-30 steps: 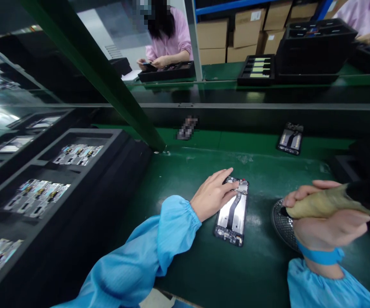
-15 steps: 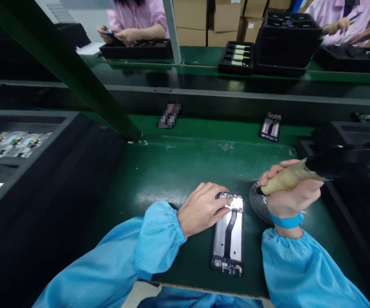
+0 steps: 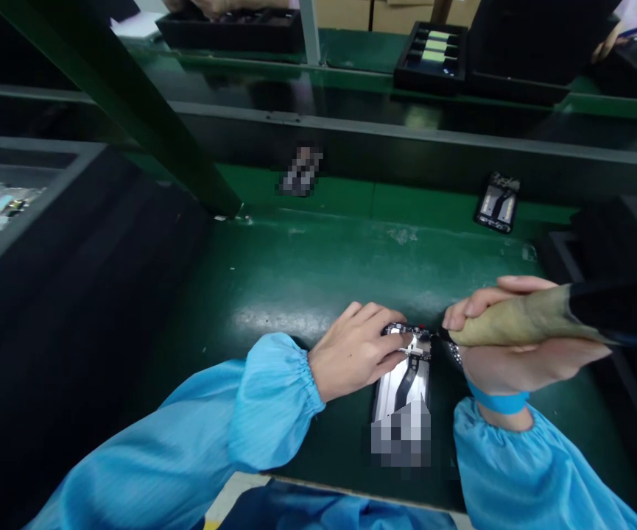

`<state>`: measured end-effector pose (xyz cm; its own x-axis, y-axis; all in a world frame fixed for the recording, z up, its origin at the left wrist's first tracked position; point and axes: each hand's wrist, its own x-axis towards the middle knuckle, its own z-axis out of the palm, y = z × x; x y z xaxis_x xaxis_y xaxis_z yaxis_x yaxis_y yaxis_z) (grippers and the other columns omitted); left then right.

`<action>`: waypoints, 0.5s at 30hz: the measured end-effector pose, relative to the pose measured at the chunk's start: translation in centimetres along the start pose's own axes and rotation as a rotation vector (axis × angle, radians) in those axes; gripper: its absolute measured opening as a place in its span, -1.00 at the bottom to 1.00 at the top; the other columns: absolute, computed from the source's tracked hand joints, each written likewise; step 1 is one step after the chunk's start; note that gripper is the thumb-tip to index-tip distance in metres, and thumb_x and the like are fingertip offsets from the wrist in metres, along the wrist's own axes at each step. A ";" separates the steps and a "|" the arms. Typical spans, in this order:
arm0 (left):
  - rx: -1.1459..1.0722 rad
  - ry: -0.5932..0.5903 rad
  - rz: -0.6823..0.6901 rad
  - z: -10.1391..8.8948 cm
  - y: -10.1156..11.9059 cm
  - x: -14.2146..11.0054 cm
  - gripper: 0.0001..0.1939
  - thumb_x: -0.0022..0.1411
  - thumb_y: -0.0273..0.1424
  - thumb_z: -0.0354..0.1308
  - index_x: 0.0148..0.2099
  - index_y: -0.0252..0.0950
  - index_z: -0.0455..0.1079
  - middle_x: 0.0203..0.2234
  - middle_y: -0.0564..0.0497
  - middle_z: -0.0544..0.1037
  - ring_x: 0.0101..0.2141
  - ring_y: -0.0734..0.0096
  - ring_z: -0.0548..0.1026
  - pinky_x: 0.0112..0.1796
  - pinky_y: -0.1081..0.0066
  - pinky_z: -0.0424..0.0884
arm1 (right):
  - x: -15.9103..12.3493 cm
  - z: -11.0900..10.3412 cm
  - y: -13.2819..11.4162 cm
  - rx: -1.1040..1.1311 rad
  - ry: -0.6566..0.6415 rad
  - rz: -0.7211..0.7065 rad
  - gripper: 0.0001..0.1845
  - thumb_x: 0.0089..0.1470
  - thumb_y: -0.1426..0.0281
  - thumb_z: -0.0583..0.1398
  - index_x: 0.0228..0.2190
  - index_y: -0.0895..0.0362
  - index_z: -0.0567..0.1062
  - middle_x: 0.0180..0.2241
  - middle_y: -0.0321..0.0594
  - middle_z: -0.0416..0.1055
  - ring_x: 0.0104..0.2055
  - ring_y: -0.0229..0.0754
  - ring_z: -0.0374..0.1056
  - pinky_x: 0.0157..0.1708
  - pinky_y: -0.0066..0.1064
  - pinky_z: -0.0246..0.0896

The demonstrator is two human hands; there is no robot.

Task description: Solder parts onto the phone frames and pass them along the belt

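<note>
An opened phone (image 3: 413,375) lies flat on the green bench, its circuit board at the top, a dark ribbon cable down its middle and its lower end blurred out. My left hand (image 3: 359,346) grips its upper left side, fingers over the top edge and the board. In my right hand (image 3: 517,361) is an electric screwdriver (image 3: 522,318) with a tape-wrapped, yellowish handle and black body, held nearly level. Its tip points left, close to the phone's upper right edge; whether it touches cannot be made out. Under that hand, a round studded metal dish (image 3: 455,355) is mostly hidden.
A deep black tray (image 3: 69,177) with metal phone parts stands left; black trays (image 3: 635,221) stand right. Another opened phone (image 3: 499,202) and a blurred item (image 3: 301,173) lie at the back. A green post (image 3: 146,132) slants across the left. Co-workers' hands (image 3: 208,7) show beyond.
The view has tipped downward. My right hand has brought the screwdriver off the studded dish and left toward the phone's top. My left hand keeps its hold.
</note>
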<state>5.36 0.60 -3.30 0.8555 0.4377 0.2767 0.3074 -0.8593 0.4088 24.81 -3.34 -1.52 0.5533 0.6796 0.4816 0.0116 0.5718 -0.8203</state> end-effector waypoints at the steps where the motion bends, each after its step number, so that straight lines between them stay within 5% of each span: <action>1: 0.001 0.002 0.002 0.0 0.0 0.0 -0.77 0.50 -0.29 0.14 0.08 -0.21 0.52 0.07 -0.05 0.54 -0.03 0.19 0.46 -0.14 0.20 0.29 | 0.1 0.0 0.0 -0.005 -0.025 -0.013 -0.29 0.27 -0.25 -0.09 -0.16 0.07 0.48 -0.55 -0.27 0.38 -0.66 -0.10 0.29 -0.70 -0.27 0.23; 15: 0.009 0.008 0.009 -0.2 0.1 0.0 -0.77 0.49 -0.30 0.14 0.09 -0.23 0.50 0.07 -0.07 0.53 -0.03 0.18 0.46 -0.13 0.19 0.32 | 0.4 0.0 -0.8 0.018 0.033 0.038 -0.38 0.08 -0.25 0.20 -0.20 0.03 0.46 -0.55 -0.33 0.34 -0.65 -0.16 0.25 -0.66 -0.31 0.24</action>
<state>5.31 0.58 -3.14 0.8550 0.4318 0.2871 0.3035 -0.8657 0.3981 24.99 -3.55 -0.67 0.5802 0.6859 0.4392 -0.0251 0.5540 -0.8321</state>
